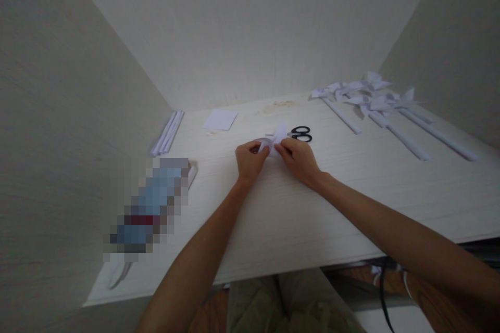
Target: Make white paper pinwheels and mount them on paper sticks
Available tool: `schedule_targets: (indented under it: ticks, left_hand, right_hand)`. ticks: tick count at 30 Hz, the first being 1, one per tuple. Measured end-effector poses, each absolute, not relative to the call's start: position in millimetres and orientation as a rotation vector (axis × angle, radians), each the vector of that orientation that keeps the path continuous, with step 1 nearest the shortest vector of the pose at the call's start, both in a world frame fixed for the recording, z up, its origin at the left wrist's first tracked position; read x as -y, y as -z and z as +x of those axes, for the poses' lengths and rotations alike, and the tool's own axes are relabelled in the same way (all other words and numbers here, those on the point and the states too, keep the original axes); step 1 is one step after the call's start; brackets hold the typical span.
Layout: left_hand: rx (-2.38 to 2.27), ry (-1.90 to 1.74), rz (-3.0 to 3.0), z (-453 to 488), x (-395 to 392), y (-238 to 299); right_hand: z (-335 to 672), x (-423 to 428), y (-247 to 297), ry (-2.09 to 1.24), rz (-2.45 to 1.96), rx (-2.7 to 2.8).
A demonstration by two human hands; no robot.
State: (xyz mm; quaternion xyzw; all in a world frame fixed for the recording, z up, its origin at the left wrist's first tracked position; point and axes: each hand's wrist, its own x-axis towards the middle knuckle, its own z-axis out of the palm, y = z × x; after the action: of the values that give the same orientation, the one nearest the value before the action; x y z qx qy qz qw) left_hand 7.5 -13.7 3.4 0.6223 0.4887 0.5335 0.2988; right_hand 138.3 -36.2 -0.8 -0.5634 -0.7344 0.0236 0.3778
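Folded white paper [280, 135]: held between both hands near the middle of the worktop [269, 229], just in front of the black-handled scissors [294, 134].
Left hand [250, 161]: thumb and fingers pinching the paper's curled left side.
Right hand [300, 158]: thumb and fingers pinching its right side, close beside the left hand.
Step in hand: from where I stand, it looks like shaping, with the paper being curled toward its centre.
Next move: probably calls for one hand to pin the gathered part while the other works a loose flap.
Pointed flap [282, 129]: rises past the fingers, its tip toward the back wall [253, 26].
Long axis: I cannot tell; the fingers cover too much.
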Motion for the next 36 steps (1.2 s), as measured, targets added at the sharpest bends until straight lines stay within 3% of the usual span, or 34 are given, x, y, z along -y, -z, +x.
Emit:
schedule_targets:
  ticks: [36]
  left_hand:
    - [-1.333,-1.363,1.704,7.2,13.3,-2.4]
  right_hand:
    - [134.4,38.5,-2.9,-0.108,-1.581,2.123]
